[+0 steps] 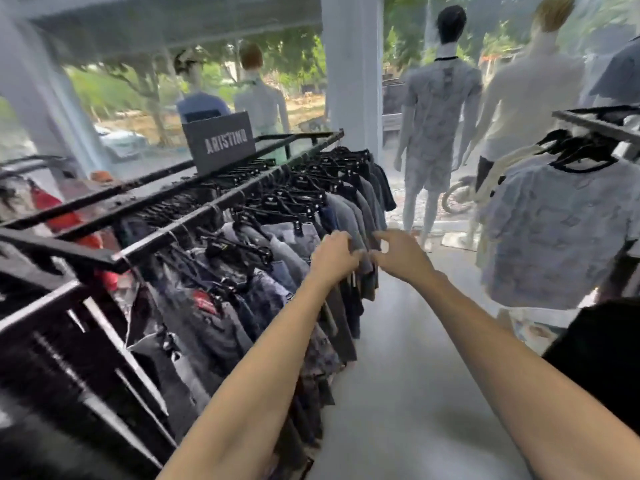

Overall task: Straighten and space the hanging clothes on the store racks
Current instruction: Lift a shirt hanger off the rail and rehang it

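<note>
Left hand (333, 253) is gripping a grey shirt (353, 223) about midway along the rack's front rail (194, 216). Right hand (398, 255) sits half-curled just beside it, and I can't tell if it's pinching anything. The hanging clothes (242, 292) at the near end look bunched and crooked, so I reckon plenty's left.

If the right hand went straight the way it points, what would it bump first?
Most likely the grey shirt hanging between the hands, which the left hand seems to grip. The right hand points left at it from close by, though depth is hard to judge.
</note>
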